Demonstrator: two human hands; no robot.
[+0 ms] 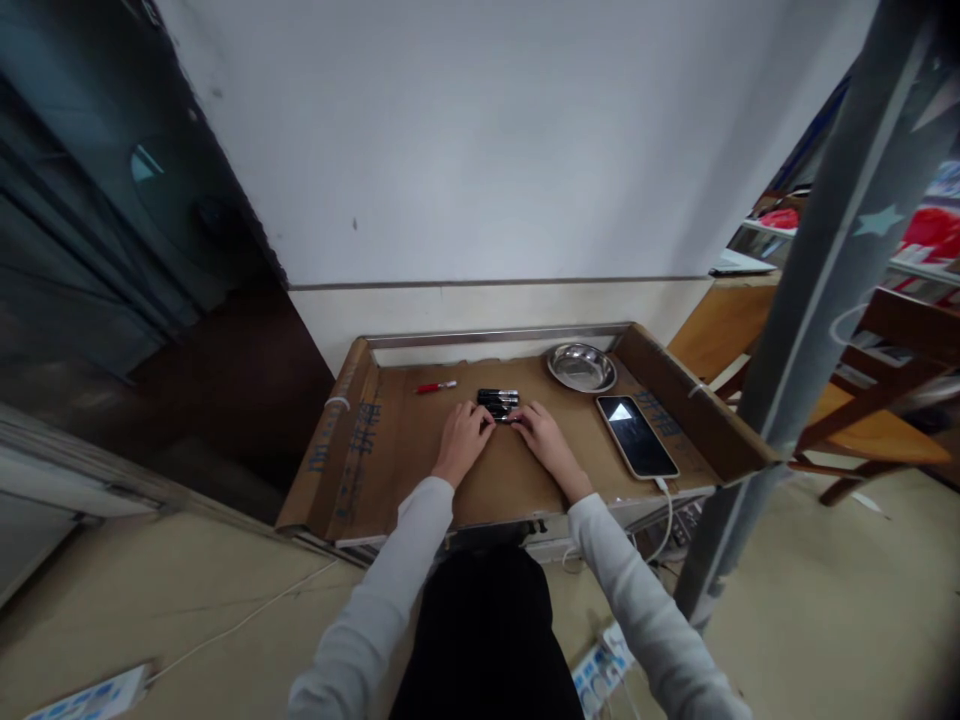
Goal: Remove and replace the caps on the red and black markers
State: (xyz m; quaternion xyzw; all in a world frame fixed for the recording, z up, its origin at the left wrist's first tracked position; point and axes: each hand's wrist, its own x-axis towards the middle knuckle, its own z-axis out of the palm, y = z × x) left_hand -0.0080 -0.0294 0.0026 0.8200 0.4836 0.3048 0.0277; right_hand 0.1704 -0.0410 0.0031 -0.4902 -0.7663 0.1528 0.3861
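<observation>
A row of small black cylinders with pale ends [498, 399], like batteries, lies side by side on the cardboard-covered table [405, 450]. My left hand [462, 441] has its fingers curled, with the fingertips on the near left end of the row. My right hand [541, 435] is curled the same way and pinches the near right end of the row. What sits between the fingertips is too small to make out. Both arms are in pale long sleeves.
A red pen [436, 386] lies left of the row. A steel bowl [581, 367] stands at the back right, a lit phone [637, 436] on a white cable beside it. Power strips lie on the floor; a grey post [817, 260] and wooden chairs stand right.
</observation>
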